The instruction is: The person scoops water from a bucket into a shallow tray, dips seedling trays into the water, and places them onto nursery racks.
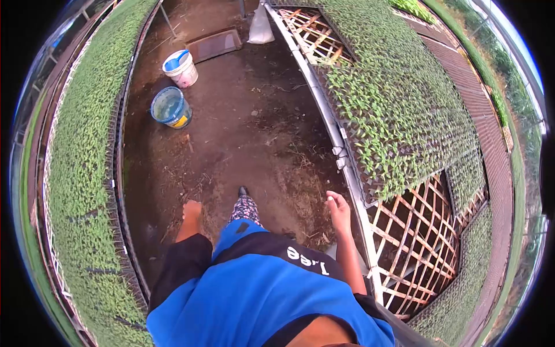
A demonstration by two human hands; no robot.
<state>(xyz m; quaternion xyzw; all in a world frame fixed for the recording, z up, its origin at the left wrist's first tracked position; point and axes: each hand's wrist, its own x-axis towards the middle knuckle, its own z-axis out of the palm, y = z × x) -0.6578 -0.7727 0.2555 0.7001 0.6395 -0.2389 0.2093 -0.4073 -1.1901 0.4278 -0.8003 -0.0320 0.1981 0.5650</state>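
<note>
My left hand [192, 211] hangs low over the soil path, its fingers curled in; whether anything is in it does not show. On the right, my right hand [339, 209] is raised beside the metal edge of the seedling bench [352, 173], its fingers bent and close together, touching nothing visible. Green seedlings [376, 133] in dark trays cover part of that bench. Below them a bare wooden lattice [413, 243] shows. One dark shoe [243, 190] points forward on the path.
A blue bucket [171, 108] and a white bucket [184, 74] with a blue scoop inside stand on the path ahead, at left. Beyond them lie a flat framed tray [214, 45] and a white sack [261, 28]. Another seedling bench [87, 191] runs along the left.
</note>
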